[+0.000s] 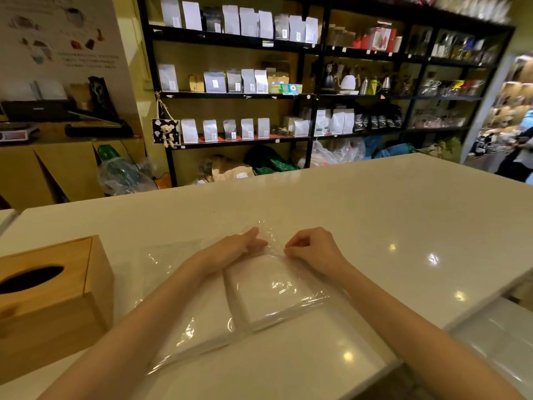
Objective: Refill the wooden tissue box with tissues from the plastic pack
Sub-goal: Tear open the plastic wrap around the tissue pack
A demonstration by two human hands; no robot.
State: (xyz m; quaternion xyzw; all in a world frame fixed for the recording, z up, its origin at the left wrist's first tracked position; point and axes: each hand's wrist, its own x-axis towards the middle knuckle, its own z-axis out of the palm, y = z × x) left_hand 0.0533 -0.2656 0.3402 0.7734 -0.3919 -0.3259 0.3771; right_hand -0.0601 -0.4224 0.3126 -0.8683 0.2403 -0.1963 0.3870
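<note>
Centrally on the white counter (375,212), both hands pinch the far end of the clear plastic pack (268,290) holding white tissues, left hand (242,246), right hand (311,246), while the wooden tissue box (54,298) sits left, its dark oval slot showing no tissue.

Our white surface (375,215)
We see a wooden box (49,298) at left and a plastic pack (245,298) lying mid-surface.

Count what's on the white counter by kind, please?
Wooden tissue box: 1
Plastic tissue packs: 2
Hands: 2
Total: 5
</note>
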